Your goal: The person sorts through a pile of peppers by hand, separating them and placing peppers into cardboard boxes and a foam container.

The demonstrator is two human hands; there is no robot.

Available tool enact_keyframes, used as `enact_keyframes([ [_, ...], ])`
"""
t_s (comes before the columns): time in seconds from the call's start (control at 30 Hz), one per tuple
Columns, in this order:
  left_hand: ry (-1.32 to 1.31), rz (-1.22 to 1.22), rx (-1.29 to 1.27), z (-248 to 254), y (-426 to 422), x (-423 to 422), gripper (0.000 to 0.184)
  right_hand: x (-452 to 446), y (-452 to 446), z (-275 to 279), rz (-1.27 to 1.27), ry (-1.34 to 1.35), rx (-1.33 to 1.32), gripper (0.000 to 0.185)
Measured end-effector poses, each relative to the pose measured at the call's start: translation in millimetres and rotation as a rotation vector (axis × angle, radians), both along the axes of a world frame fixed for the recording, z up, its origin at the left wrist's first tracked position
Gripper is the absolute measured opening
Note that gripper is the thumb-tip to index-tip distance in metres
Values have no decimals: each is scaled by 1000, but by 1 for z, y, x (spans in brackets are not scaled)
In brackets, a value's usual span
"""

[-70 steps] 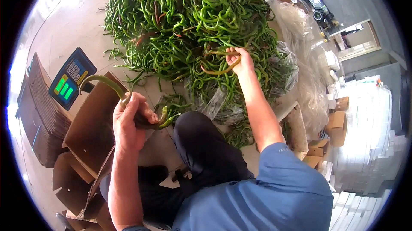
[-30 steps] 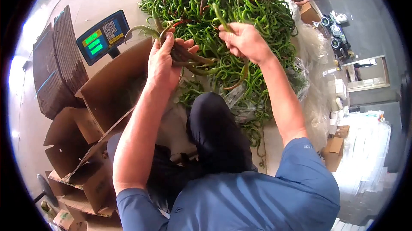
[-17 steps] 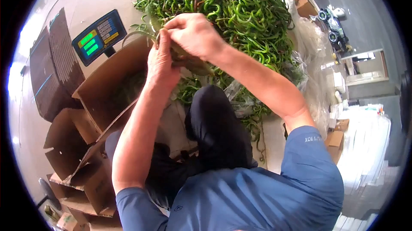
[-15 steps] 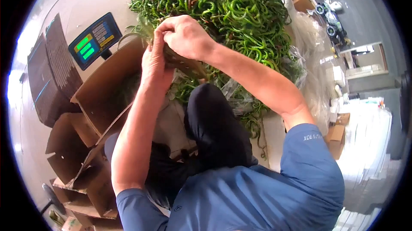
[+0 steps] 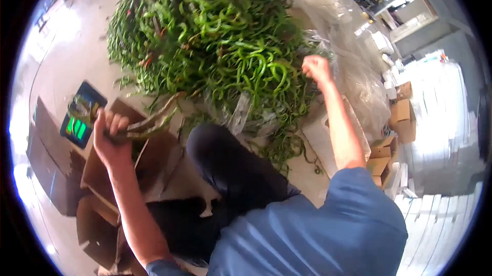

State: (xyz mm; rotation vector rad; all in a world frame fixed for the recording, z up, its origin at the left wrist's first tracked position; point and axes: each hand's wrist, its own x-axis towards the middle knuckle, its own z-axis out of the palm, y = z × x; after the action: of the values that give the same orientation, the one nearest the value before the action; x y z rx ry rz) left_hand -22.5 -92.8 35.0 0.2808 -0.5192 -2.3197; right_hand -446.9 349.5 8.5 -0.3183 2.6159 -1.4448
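My left hand point(image 5: 113, 140) is closed around a bunch of long, curved chili peppers point(image 5: 154, 125), dull green and brownish, with ends sticking out on both sides. It hovers over an open cardboard box point(image 5: 160, 166) at the left, in front of a scale display point(image 5: 77, 128) with lit green digits. Past my knee lies a big heap of long green chili peppers point(image 5: 215, 35). My right hand point(image 5: 316, 69) is curled into a fist at the heap's right side; whatever its fingers may hold is hidden.
Clear plastic sheeting point(image 5: 359, 66) lies along the heap's right side. Flattened cardboard point(image 5: 51, 160) stands at far left, with another open box point(image 5: 100, 225) nearer me. Small cartons point(image 5: 403, 117) and white stacked material point(image 5: 435, 122) are at the right.
My hands, together before, are now far apart: the left went left and nearer me with the peppers, the right went right. The view has shifted, showing more of the heap.
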Motion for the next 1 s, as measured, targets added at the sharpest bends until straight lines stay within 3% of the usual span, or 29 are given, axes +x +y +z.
enact_keyframes([
  [0.1, -42, 6, -41, -6, 3, 1, 8, 20, 43, -46, -67, -92, -14, 11],
  [0.13, -39, 1, -59, -5, 7, 0, 7, 23, 49, -59, -22, 28, 95, 19],
  [0.17, -49, -10, -57, -3, 10, -1, 8, 14, 55, -85, -11, 456, 343, 29],
  [0.2, -68, -23, -53, -1, 12, -1, 9, 27, 38, -53, 11, 203, 437, 42],
  [0.27, -65, -29, -39, -9, 9, 0, 13, 5, 30, -78, 87, 427, 466, 48],
  [0.33, -58, -27, -33, -8, 11, 0, 18, -5, 11, -81, 140, 302, 631, 43],
  [0.4, -74, 6, -31, -7, 15, 3, 19, -14, -3, -87, 124, 205, 722, 27],
  [0.47, -41, 11, -24, -10, 14, 6, 20, -16, -6, -87, 58, 167, 770, 24],
  [0.73, -34, 153, -40, -7, 21, 1, 27, -32, 45, -88, 10, 292, 351, 29],
  [0.87, -39, 66, -208, -4, 26, -13, 26, -39, 80, -75, -16, 369, 174, 29],
  [0.93, -24, 20, -70, 1, 34, -26, 25, -35, 85, -57, 14, 246, 3, 28],
  [1.0, -183, 69, -68, 10, 55, -49, 23, -45, 89, -60, 18, 294, 53, 26],
])
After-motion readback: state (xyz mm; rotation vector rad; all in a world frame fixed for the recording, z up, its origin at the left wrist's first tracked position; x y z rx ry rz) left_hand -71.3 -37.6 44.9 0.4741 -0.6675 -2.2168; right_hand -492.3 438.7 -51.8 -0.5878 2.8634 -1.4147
